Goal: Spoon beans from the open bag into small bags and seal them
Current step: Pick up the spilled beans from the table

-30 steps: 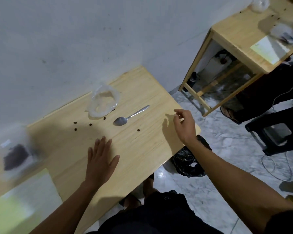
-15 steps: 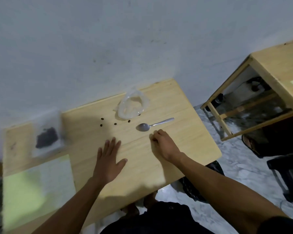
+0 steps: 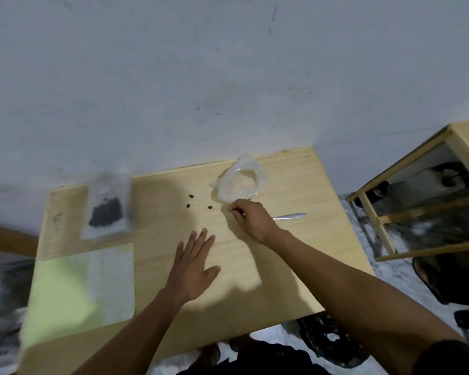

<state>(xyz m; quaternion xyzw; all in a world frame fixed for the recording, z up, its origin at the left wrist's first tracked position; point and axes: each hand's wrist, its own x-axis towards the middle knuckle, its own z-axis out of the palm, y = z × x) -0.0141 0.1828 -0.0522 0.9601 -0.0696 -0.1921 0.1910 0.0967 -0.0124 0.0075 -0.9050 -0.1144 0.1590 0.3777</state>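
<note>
My right hand (image 3: 251, 219) hovers low over the wooden table (image 3: 295, 266), fingers curled, fingertips pinching a small dark speck that looks like a bean, just below the crumpled clear plastic bag (image 3: 241, 182). The hand covers the bowl of the metal spoon (image 3: 291, 216); only its handle shows, pointing right. Three loose beans (image 3: 191, 196) lie left of the clear bag. A blurred small bag holding dark beans (image 3: 106, 209) lies at the table's far left. My left hand (image 3: 194, 269) rests flat on the table, fingers straight and spread.
A pale green sheet of paper (image 3: 76, 288) lies at the table's near left. The wall runs along the table's far edge. A second wooden table (image 3: 466, 136) stands to the right, and a black bag (image 3: 331, 339) lies on the floor beneath the near edge.
My right hand came in from the table's right edge, touched down near the spoon, then moved up toward the clear bag, covering the spoon's bowl. The left hand stayed flat.
</note>
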